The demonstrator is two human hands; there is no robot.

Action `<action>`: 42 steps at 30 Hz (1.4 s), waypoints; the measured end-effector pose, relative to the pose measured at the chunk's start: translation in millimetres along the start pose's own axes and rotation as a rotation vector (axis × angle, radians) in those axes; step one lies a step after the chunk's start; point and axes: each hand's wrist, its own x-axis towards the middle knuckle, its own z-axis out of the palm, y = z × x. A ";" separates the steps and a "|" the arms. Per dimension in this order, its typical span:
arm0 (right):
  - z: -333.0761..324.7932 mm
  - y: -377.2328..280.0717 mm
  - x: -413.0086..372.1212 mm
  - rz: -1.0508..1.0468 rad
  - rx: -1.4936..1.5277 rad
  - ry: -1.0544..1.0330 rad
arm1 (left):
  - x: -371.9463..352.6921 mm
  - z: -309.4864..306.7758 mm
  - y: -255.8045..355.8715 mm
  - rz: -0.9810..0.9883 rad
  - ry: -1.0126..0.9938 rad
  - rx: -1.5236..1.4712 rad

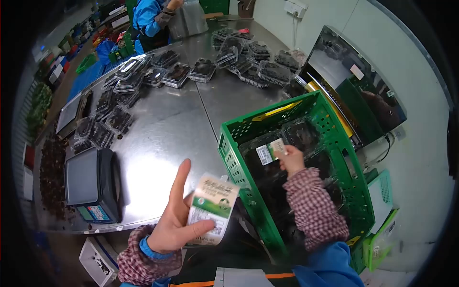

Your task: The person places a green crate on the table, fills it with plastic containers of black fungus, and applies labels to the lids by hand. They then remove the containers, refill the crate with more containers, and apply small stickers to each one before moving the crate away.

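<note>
My left hand (pixel 178 220) grips a stack of printed labels (pixel 216 201), cream and green with a white barcode part, its index finger pointing up. Inside the green crate (pixel 297 101), my right hand (pixel 291 160) pinches a single label (pixel 270 152) of the same print. That label lies over the lid of a clear plastic box (pixel 258 139) with dark contents. More such boxes fill the crate around and beneath my right forearm.
Clear boxes with dark contents (pixel 177 75) are spread along the back and left of the steel table (pixel 167 112). A weighing scale (pixel 91 184) stands at the left front edge. A dark-screened machine (pixel 354 81) is behind the crate. Across the table, a person in blue (pixel 147 19) handles clear containers (pixel 189 21).
</note>
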 end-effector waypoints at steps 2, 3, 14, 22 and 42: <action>6.2 12.8 -3.7 -0.331 -0.469 0.060 | 3.4 7.4 0.1 0.031 0.036 0.359; 6.7 3.8 -13.4 -0.593 -0.797 0.175 | 9.4 9.9 0.3 -0.033 -0.048 0.407; -12.2 -164.3 -189.2 -1.003 -0.588 -0.474 | 42.5 34.6 -11.4 0.144 -0.188 1.051; -119.7 -85.8 78.0 -0.270 -0.596 0.002 | 41.1 13.1 -37.6 -0.316 -0.006 0.309; -94.5 -143.2 -158.7 -0.292 -0.274 -0.105 | 14.7 -23.3 -53.2 -0.352 -0.181 0.663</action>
